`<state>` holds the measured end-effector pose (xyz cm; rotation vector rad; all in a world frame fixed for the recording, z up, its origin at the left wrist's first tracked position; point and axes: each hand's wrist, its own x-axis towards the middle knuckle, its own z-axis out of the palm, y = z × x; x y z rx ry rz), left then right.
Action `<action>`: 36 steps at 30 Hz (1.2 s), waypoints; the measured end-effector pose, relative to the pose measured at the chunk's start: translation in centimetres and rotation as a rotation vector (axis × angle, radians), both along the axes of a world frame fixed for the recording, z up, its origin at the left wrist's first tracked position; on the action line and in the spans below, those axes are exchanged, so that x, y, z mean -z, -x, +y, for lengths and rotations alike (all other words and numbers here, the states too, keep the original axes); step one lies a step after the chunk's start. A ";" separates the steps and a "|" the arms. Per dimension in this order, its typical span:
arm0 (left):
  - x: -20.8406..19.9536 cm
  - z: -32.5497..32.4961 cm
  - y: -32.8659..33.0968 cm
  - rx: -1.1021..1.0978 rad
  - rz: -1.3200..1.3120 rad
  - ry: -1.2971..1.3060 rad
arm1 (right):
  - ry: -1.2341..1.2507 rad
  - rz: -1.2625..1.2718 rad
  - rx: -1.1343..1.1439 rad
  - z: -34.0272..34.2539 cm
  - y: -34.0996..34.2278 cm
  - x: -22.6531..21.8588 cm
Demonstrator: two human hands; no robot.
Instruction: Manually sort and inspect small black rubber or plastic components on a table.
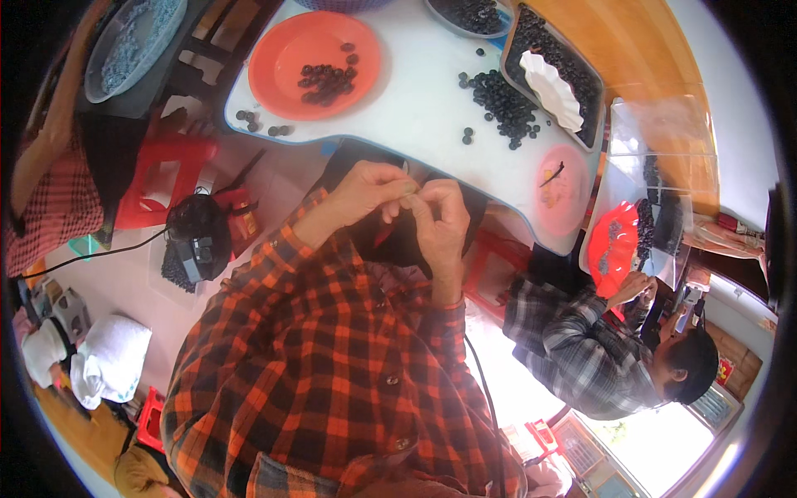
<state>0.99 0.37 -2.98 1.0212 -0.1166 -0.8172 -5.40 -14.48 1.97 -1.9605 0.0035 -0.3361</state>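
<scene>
Just off the near edge of the white table (415,108), my left hand (365,197) and my right hand (442,220) meet, fingertips pinched together. Whatever small thing sits between them is too hidden to name. Ahead to the left stands an orange-red basin (278,70) holding several small dark round pieces (328,83). More of these lie loose by the table's left edge. To the right, a heap of black round pieces (502,108) is spread on the tabletop.
A tray (573,62) of black pieces with a white scalloped dish (550,91) stands far right, near a pink plate (562,187). At right another person (594,349) works beside a red scalloped dish (613,245). Red stools (158,187) and a black cable (108,256) are at left.
</scene>
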 end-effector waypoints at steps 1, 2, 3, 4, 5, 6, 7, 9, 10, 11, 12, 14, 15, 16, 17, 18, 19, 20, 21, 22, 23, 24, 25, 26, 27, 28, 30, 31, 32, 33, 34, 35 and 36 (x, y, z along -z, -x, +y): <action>0.3 -0.2 0.1 0.001 -0.005 0.003 | 0.052 0.018 0.004 0.1 -0.1 -0.1; 0.7 -0.3 0.3 -0.029 0.005 0.024 | 0.055 0.013 0.006 0.0 -0.2 0.1; 0.7 -0.5 0.6 -0.059 0.018 0.044 | 0.103 -0.016 0.010 0.0 -0.2 0.3; 0.7 -0.7 0.8 -0.058 0.015 0.046 | 0.150 -0.044 0.015 -0.1 -0.2 0.4; 0.6 -1.0 1.0 -0.102 0.050 0.034 | 0.152 -0.047 0.016 0.0 -0.2 0.5; 0.5 -1.2 1.3 -0.146 0.087 0.020 | 0.132 -0.022 0.028 0.3 0.0 0.4; 0.7 -1.3 1.5 -0.146 0.086 0.022 | 0.112 0.002 0.041 0.6 0.0 0.4; 0.8 -1.5 1.7 -0.187 0.135 0.070 | 0.135 -0.026 0.064 1.1 0.1 0.5; 0.8 -1.6 1.7 -0.186 0.135 0.070 | 0.156 -0.052 0.086 1.3 0.1 0.6; 0.6 -1.8 1.7 -0.211 0.143 0.034 | 0.156 -0.052 0.087 1.3 0.1 0.6; 0.4 -1.9 1.7 -0.238 0.151 -0.005 | 0.181 -0.074 0.093 1.3 0.0 0.6; 0.2 -1.9 1.7 -0.247 0.154 -0.007 | 0.203 -0.094 0.098 1.3 0.0 0.6; 0.0 -1.9 1.8 -0.255 0.157 -0.008 | 0.174 -0.076 0.099 1.4 0.0 0.4; -0.1 -1.8 1.8 -0.258 0.159 -0.010 | 0.144 -0.058 0.101 1.5 0.0 0.3; -0.2 -1.8 1.8 -0.257 0.153 -0.039 | 0.142 -0.055 0.098 1.5 0.0 0.2; -0.2 -1.8 1.8 -0.257 0.146 -0.066 | 0.160 -0.052 0.109 1.5 0.0 0.2; 0.0 -1.8 1.8 -0.261 0.148 -0.069 | 0.178 -0.050 0.119 1.6 0.0 0.2; 0.3 -1.9 1.9 -0.261 0.132 -0.074 | 0.176 -0.048 0.116 1.5 0.1 0.3; 0.3 -1.9 1.9 -0.259 0.115 -0.078 | 0.203 -0.069 0.122 1.4 0.1 0.5; 0.3 -1.9 1.9 -0.261 0.116 -0.080 | 0.231 -0.090 0.128 1.4 0.2 0.6; 0.2 -1.9 1.9 -0.262 0.094 -0.092 | 0.230 -0.089 0.127 1.5 0.2 0.7; 0.2 -1.9 1.9 -0.265 0.072 -0.103 | 0.225 -0.091 0.131 1.5 0.2 0.8; 0.2 -2.0 1.9 -0.266 0.073 -0.103 | 0.220 -0.092 0.135 1.6 0.2 0.8; 0.2 -2.0 1.9 -0.273 0.078 -0.092 | 0.220 -0.092 0.133 1.5 0.2 0.9; 0.2 -2.0 1.9 -0.278 0.083 -0.081 | 0.267 -0.112 0.109 1.4 0.1 1.0; 0.3 -2.0 2.0 -0.279 0.084 -0.081 | 0.315 -0.133 0.085 1.3 0.1 1.0; 0.5 -1.8 2.1 -0.262 0.092 -0.112 | 0.335 -0.143 0.061 1.2 0.0 1.4; 0.4 -1.8 2.2 -0.262 0.092 -0.112 | 0.355 -0.153 0.038 1.2 0.1 1.5; 0.3 -1.8 2.2 -0.264 0.143 -0.098 | 0.354 -0.153 0.037 1.2 0.1 1.5; 0.1 -1.8 2.2 -0.265 0.194 -0.082 | 0.339 -0.151 0.038 1.3 0.1 1.5; 0.0 -1.8 2.2 -0.265 0.196 -0.082 | 0.323 -0.150 0.040 1.3 0.1 1.4; 0.0 -1.7 2.1 -0.243 0.195 -0.029 | 0.323 -0.148 0.039 1.3 0.2 1.2; -0.2 -1.6 2.0 -0.222 0.193 0.025 | 0.208 -0.116 0.064 1.3 0.4 0.9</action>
